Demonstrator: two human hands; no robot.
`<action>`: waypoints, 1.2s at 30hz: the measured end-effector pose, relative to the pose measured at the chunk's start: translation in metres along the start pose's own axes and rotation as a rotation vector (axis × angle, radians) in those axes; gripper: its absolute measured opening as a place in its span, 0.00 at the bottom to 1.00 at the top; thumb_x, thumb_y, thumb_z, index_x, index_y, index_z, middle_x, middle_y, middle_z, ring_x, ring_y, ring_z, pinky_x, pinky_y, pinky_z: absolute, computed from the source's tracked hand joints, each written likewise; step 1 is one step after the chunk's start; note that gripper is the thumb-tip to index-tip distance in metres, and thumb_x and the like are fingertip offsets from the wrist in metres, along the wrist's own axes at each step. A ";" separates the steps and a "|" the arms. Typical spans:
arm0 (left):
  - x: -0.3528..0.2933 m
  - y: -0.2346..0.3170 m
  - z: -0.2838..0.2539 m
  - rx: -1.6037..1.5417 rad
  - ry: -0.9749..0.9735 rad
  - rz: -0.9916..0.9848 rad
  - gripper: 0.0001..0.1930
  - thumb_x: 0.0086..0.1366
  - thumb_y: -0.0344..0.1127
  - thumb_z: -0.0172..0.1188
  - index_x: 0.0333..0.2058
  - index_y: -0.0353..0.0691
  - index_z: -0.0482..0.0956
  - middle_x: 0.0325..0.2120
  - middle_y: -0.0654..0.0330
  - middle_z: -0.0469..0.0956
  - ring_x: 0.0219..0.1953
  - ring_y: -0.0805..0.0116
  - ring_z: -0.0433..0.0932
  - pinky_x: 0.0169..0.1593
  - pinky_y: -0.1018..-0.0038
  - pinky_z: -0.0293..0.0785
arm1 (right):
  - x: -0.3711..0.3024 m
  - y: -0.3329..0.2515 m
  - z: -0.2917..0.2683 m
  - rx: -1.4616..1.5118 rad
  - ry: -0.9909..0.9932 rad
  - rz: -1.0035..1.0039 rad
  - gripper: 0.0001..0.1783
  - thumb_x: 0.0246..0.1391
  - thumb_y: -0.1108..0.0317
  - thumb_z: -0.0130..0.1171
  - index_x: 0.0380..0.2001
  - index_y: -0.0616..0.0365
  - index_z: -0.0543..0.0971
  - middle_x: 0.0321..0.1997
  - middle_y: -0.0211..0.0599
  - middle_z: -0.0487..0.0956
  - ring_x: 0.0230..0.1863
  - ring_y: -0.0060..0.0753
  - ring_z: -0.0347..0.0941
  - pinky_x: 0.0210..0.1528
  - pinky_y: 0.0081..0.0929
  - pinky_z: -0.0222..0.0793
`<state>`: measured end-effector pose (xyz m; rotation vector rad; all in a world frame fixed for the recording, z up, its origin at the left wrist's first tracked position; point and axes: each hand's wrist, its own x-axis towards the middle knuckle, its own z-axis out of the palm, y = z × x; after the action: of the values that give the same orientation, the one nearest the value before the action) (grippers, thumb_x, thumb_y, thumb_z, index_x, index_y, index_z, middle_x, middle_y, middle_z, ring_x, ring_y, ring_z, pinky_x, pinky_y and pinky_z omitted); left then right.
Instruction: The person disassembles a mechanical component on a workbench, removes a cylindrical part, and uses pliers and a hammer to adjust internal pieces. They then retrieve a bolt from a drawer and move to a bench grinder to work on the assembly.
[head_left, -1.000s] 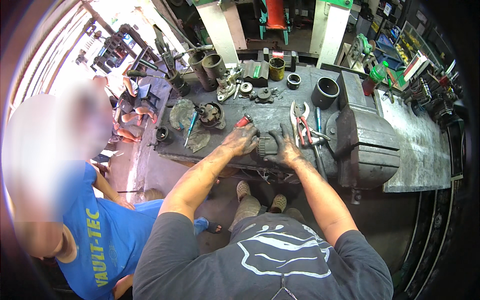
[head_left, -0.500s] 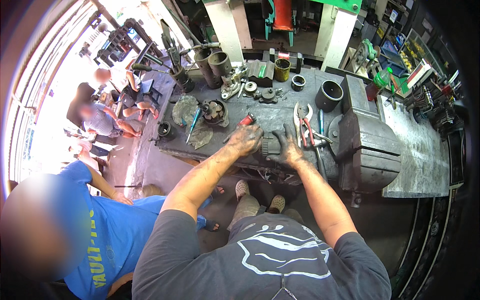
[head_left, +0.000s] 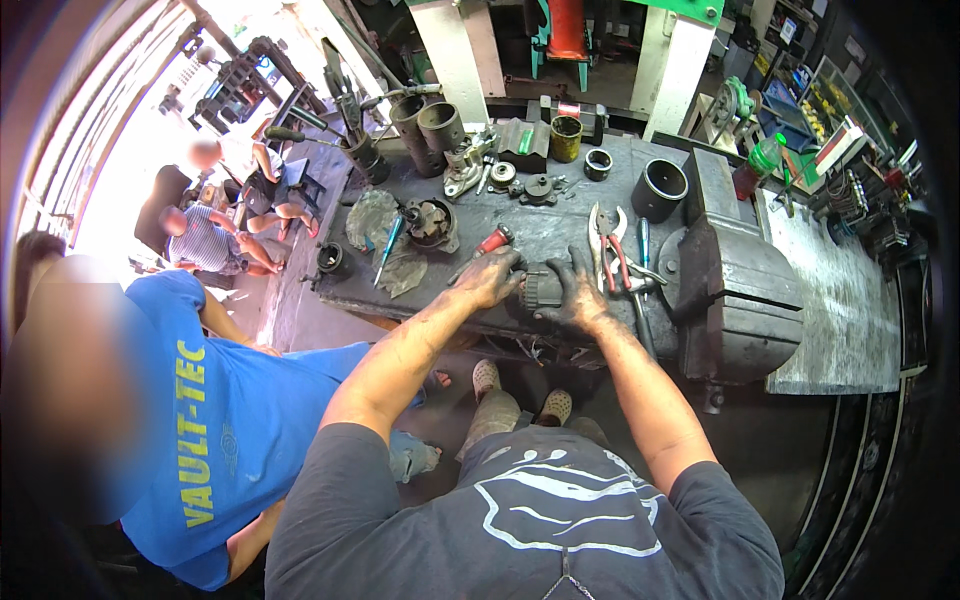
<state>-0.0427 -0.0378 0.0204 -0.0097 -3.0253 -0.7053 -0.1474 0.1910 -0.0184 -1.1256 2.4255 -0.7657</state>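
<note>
A dark, ribbed metal part [head_left: 541,289] stands at the bench's near edge, held between my two blackened hands. My left hand [head_left: 488,278] curls its fingers against the part's left side. From the right, my right hand [head_left: 577,292] grips it, thumb along the near side and fingers reaching forward. Just beyond my left hand lies a red-handled screwdriver [head_left: 494,238], its shaft partly hidden by that hand. Red-handled locking pliers [head_left: 612,250] lie right of my right hand, beside a blue-handled screwdriver [head_left: 642,240]. The part's underside is hidden.
A large bench vise [head_left: 735,300] takes up the right side. Metal cylinders [head_left: 440,127] and small machine parts [head_left: 538,188] line the back of the bench [head_left: 590,215]. A rotor-like part [head_left: 428,222] sits at left. A person in a blue shirt [head_left: 220,400] is close on my left.
The person in blue has shifted, the shirt's front turning more into view and a leg moving. My hands stay round the ribbed metal part with barely any movement.
</note>
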 end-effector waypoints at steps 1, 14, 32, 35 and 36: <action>0.001 0.000 -0.001 0.006 0.000 0.013 0.20 0.71 0.43 0.63 0.53 0.35 0.77 0.50 0.42 0.80 0.53 0.38 0.80 0.55 0.51 0.77 | 0.001 0.001 0.001 -0.013 0.003 -0.001 0.65 0.34 0.48 0.87 0.76 0.39 0.63 0.86 0.58 0.39 0.82 0.67 0.48 0.80 0.52 0.58; 0.000 0.006 0.005 0.258 -0.040 0.077 0.13 0.75 0.41 0.54 0.48 0.37 0.76 0.46 0.46 0.80 0.51 0.44 0.81 0.55 0.50 0.76 | -0.003 -0.001 0.000 0.006 0.015 -0.010 0.64 0.34 0.48 0.87 0.75 0.42 0.65 0.85 0.63 0.40 0.83 0.69 0.45 0.80 0.53 0.58; 0.002 0.002 0.008 0.213 0.034 0.096 0.14 0.75 0.42 0.56 0.46 0.36 0.76 0.42 0.46 0.80 0.47 0.39 0.81 0.52 0.48 0.77 | -0.002 0.000 0.001 0.022 0.020 -0.020 0.66 0.32 0.48 0.88 0.76 0.40 0.64 0.85 0.61 0.41 0.83 0.70 0.45 0.81 0.56 0.55; 0.001 0.001 0.008 0.180 0.050 0.062 0.19 0.74 0.45 0.59 0.51 0.35 0.77 0.50 0.42 0.80 0.52 0.39 0.80 0.57 0.50 0.77 | -0.002 -0.002 -0.001 -0.014 0.014 -0.007 0.66 0.33 0.48 0.88 0.76 0.39 0.63 0.85 0.59 0.40 0.82 0.71 0.47 0.80 0.56 0.57; 0.002 -0.001 0.008 0.146 0.056 0.060 0.19 0.74 0.46 0.59 0.52 0.34 0.77 0.51 0.42 0.79 0.53 0.39 0.80 0.58 0.50 0.77 | -0.002 -0.003 -0.003 0.006 0.002 0.009 0.66 0.33 0.48 0.88 0.76 0.38 0.63 0.85 0.58 0.40 0.82 0.71 0.47 0.80 0.57 0.58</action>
<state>-0.0453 -0.0350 0.0133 -0.0755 -3.0004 -0.4705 -0.1462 0.1918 -0.0145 -1.1121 2.4263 -0.7711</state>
